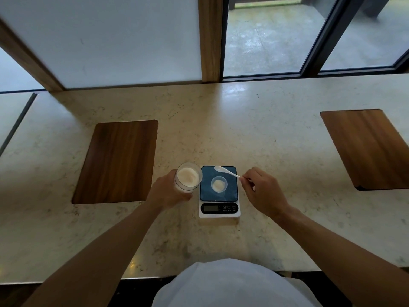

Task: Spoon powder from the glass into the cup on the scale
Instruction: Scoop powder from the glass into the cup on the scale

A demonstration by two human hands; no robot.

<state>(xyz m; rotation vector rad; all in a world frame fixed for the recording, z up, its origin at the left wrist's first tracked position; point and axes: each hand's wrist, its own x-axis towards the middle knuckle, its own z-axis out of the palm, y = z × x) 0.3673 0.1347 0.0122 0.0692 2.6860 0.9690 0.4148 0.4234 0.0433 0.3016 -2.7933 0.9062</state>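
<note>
A clear glass (188, 177) with pale powder in it is held by my left hand (169, 191), just left of the scale and tilted a little toward it. The scale (219, 191) is white with a dark blue platform and a small display at its near end. A small clear cup (219, 184) holding a bit of powder stands in the middle of the platform. My right hand (264, 192) pinches the handle end of a white plastic spoon (226, 170). The spoon's bowl hovers over the far part of the platform, beyond the cup.
The pale marble counter (243, 129) carries two inset wooden panels, one at the left (119, 160) and one at the far right (371, 147). Windows and a wooden post stand along the counter's back edge. The near edge runs just in front of my body.
</note>
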